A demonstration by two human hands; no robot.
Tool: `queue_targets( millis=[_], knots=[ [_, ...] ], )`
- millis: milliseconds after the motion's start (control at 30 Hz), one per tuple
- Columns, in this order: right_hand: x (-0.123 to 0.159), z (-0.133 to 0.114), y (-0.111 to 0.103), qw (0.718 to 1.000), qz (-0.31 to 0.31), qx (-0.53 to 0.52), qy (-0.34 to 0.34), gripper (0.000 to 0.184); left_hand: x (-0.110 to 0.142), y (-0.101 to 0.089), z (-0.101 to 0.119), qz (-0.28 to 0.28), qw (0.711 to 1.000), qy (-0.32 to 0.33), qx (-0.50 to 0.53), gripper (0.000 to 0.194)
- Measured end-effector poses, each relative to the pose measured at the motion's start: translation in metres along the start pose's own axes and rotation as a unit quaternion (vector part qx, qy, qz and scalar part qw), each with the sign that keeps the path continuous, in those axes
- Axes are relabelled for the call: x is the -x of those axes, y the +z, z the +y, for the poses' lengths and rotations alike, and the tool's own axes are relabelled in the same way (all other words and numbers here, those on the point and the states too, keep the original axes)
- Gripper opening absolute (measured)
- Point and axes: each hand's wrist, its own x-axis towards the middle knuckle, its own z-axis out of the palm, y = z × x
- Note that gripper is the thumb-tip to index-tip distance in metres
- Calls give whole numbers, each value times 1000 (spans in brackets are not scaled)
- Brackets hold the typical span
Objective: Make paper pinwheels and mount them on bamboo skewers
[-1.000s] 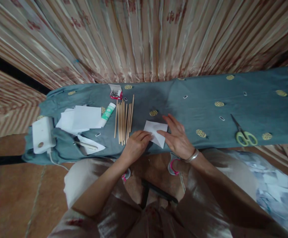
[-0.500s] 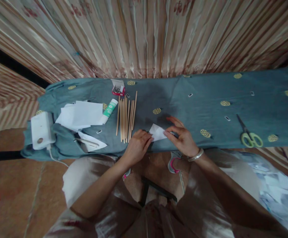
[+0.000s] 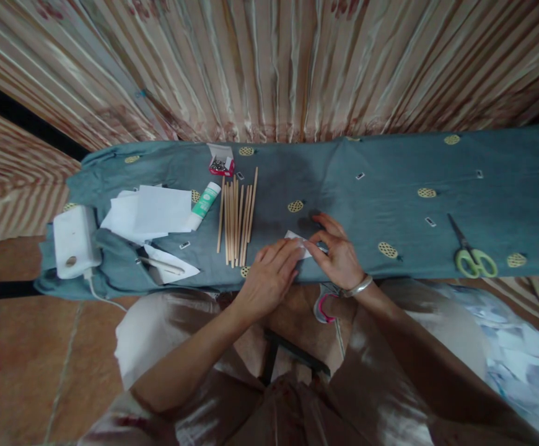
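Note:
A small folded piece of white paper (image 3: 305,249) lies near the front edge of the cloth-covered table, mostly hidden by my fingers. My left hand (image 3: 272,272) covers its left side, fingers close together and pressed onto it. With thumb and index finger, my right hand (image 3: 337,251) pinches the right part of the paper, its other fingers bent above the cloth. A bracelet circles my right wrist. Left of my hands, several thin wooden sticks (image 3: 236,217) lie in a loose row.
A glue tube (image 3: 205,205), white paper sheets (image 3: 162,209), and an open red box of small metal pieces (image 3: 222,165) lie on the left. A pen (image 3: 165,266) rests on a cut sheet beside a white device (image 3: 75,241). Green-handled scissors (image 3: 474,259) lie on the right.
My left hand has slid right and now covers more of the paper. My right thumb and fingers have closed in on the paper, of which less shows.

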Motion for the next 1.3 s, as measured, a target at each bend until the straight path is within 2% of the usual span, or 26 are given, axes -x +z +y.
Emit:
queue_targets(
  millis=[100, 267, 500, 1300],
  knots=[
    [0, -2, 2, 1000, 6, 4, 6, 28, 7, 11, 10, -31, 998, 51, -36, 43],
    [-1, -3, 3, 1000, 10, 3, 16, 29, 15, 22, 13, -50, 996, 42, -54, 52],
    [-1, -3, 4, 1000, 12, 22, 17, 30, 15, 23, 11, -72, 996, 26, -35, 57],
    [-2, -6, 8, 999, 23, 19, 27, 29, 15, 24, 8, -80, 996, 18, -32, 62]
  ],
)
